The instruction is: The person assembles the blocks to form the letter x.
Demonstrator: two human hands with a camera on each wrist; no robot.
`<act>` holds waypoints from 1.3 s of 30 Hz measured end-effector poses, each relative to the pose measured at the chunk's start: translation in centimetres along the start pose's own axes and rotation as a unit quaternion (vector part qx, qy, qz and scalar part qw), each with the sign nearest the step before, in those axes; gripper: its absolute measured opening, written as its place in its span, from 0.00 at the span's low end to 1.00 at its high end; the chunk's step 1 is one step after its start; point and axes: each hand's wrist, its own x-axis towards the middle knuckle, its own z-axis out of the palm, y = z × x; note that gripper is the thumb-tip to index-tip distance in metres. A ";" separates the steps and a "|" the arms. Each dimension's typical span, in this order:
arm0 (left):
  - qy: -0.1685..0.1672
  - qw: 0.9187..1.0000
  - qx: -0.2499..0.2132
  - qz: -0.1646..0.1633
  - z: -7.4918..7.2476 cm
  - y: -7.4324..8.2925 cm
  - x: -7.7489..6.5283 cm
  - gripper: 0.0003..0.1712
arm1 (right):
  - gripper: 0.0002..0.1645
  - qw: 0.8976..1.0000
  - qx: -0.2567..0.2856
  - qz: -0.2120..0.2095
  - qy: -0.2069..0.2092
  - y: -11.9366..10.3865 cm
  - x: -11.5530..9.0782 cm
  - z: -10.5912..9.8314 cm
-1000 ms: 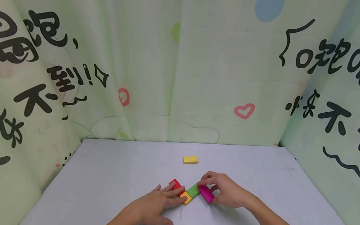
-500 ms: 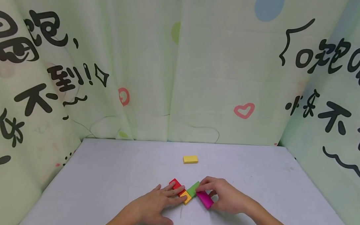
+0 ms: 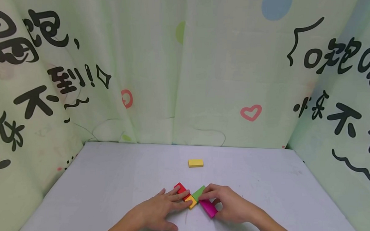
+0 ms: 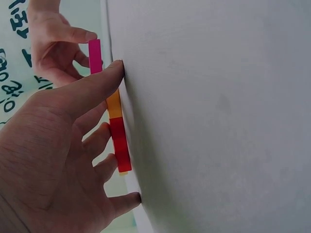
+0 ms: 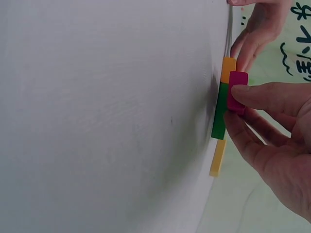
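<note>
A red block, an orange block and a green block lie end to end on the table in a V shape. My left hand rests its spread, straight fingers on the red and orange blocks. With thumb and fingers, my right hand pinches a magenta block at its ends. That block is tilted, close beside the green one near the orange one, and in the left wrist view the magenta block looks raised slightly off the table. Fingers hide part of the red block.
A yellow block lies alone farther back on the white table. Behind and at both sides hangs a pale green curtain with black writing.
My right hand has moved the magenta block toward me and slightly left, along the green block toward the orange one, uncovering more of the green block. The left hand stays put.
</note>
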 end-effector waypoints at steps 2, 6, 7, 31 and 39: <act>-0.001 1.000 -0.002 0.000 0.0 0.0 0.0 0.45 | 0.36 1.000 0.001 0.002 -0.002 -0.1 0.0 0.1; -0.002 1.000 -0.004 0.002 -0.1 0.1 -0.1 0.45 | 0.36 1.000 0.005 0.001 -0.010 -0.1 0.0 0.5; -0.002 1.000 -0.005 0.002 0.0 0.0 -0.1 0.45 | 0.36 1.000 0.004 0.000 -0.011 -0.1 0.0 0.6; 0.005 1.000 -0.008 0.012 -0.1 -0.1 -0.1 0.44 | 0.37 0.999 -0.029 -0.043 -0.014 -0.6 0.1 1.9; 0.005 1.000 0.002 0.009 -0.2 0.0 -0.2 0.45 | 0.37 0.998 -0.035 -0.044 -0.019 -0.6 0.0 2.1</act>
